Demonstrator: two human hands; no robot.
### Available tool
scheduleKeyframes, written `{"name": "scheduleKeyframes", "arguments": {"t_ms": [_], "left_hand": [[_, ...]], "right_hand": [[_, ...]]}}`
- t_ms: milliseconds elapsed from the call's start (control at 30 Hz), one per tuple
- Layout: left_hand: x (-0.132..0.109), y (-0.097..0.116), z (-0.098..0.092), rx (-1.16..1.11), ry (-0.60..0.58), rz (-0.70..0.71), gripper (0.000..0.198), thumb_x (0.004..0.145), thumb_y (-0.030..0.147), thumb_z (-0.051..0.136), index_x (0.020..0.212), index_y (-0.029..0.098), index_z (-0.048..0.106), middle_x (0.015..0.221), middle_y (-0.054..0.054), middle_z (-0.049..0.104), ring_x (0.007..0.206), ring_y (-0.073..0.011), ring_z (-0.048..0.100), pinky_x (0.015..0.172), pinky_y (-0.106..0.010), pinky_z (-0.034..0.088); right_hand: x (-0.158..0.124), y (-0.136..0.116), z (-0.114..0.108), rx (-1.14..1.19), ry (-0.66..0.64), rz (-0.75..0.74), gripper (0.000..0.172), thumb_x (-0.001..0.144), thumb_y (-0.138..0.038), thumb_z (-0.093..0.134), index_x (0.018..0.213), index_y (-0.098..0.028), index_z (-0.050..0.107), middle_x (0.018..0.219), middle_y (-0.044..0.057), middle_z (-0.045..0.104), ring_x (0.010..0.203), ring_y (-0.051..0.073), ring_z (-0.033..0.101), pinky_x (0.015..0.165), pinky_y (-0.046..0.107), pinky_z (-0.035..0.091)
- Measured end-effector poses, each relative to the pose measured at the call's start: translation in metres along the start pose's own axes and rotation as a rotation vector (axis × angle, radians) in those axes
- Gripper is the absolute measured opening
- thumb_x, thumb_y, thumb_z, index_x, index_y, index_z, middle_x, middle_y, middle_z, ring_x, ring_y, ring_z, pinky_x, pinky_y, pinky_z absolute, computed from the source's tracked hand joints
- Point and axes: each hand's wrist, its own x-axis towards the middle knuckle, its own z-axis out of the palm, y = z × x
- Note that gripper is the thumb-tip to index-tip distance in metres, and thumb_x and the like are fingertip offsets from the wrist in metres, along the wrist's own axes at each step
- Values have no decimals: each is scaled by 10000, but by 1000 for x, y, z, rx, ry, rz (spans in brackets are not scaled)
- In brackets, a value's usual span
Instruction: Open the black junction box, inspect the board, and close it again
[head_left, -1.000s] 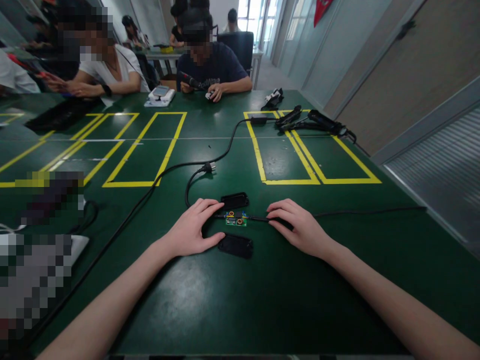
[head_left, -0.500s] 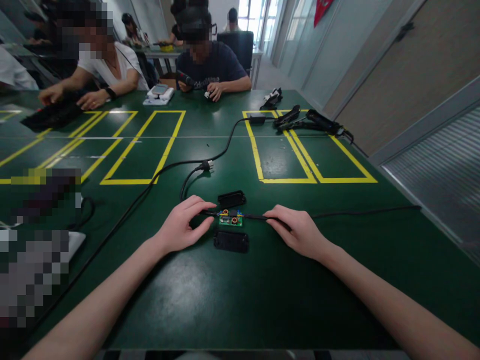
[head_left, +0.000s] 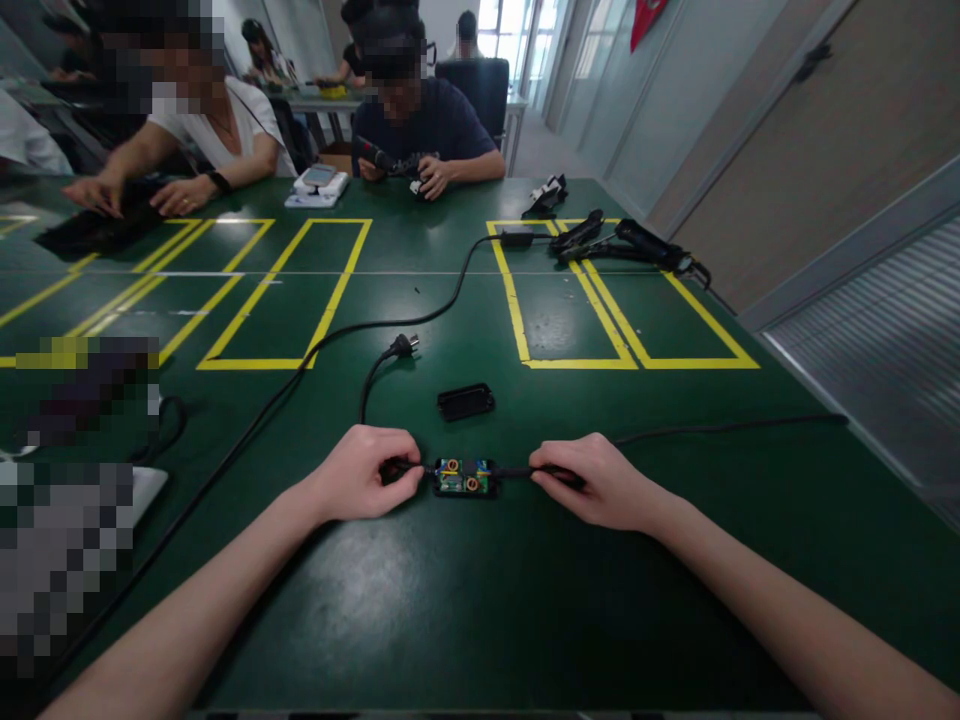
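A small green circuit board (head_left: 463,477) with two copper coils lies in the lower black case half (head_left: 466,494). Black cable runs out of it on both sides. My left hand (head_left: 369,472) pinches the power cable (head_left: 427,471) just left of the board, its fingers closed. To the right, my right hand (head_left: 591,477) is closed on the other cable length (head_left: 514,472). Beyond the board sits the other black case half (head_left: 466,402), hollow side up. A plug (head_left: 405,346) on a bent cable end rests past my left hand.
A long black cable (head_left: 360,326) crosses the green table (head_left: 420,610), with an inline box (head_left: 516,239) near black jointed parts (head_left: 630,243). Yellow tape (head_left: 259,364) marks rectangles. Two people work across the table. A blurred pale object (head_left: 67,560) lies at the left.
Both hands have moved toward me with the cable, bringing the board down into the nearer case half. My left fingers have closed on the cable. The plug has shifted slightly left and nearer.
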Motion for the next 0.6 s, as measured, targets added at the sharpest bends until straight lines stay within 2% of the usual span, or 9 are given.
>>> {"name": "scheduleKeyframes", "arguments": {"t_ms": [233, 367, 500, 600], "left_hand": [[0, 0, 1, 49, -24, 40, 201, 934, 258, 536, 796, 179, 659, 661, 8, 627, 568, -117, 575, 554, -228, 406], [2, 2, 1, 103, 25, 43, 187, 941, 275, 540, 856, 180, 676, 723, -9, 642, 619, -130, 579, 593, -242, 444], [5, 2, 5, 129, 57, 27, 253, 995, 282, 514, 817, 180, 662, 722, -14, 633, 644, -136, 595, 608, -243, 455], [7, 3, 10, 115, 50, 12, 281, 1017, 271, 499, 802, 182, 658, 714, -4, 627, 625, -126, 593, 596, -233, 443]], "right_hand": [[0, 2, 1, -47, -8, -27, 170, 1032, -224, 530, 919, -184, 651, 738, 0, 693, 551, 101, 592, 548, 226, 410], [0, 6, 3, -85, -20, 6, 249, 1065, -290, 508, 894, -193, 661, 746, 12, 697, 587, 121, 612, 566, 247, 415], [5, 8, 4, -181, 49, 42, 360, 1111, -316, 431, 881, -195, 680, 815, 56, 719, 734, 179, 646, 688, 318, 473], [10, 4, 8, -189, 89, -23, 274, 1098, -313, 476, 1032, -195, 714, 970, 93, 756, 892, 220, 673, 792, 379, 502]]}}
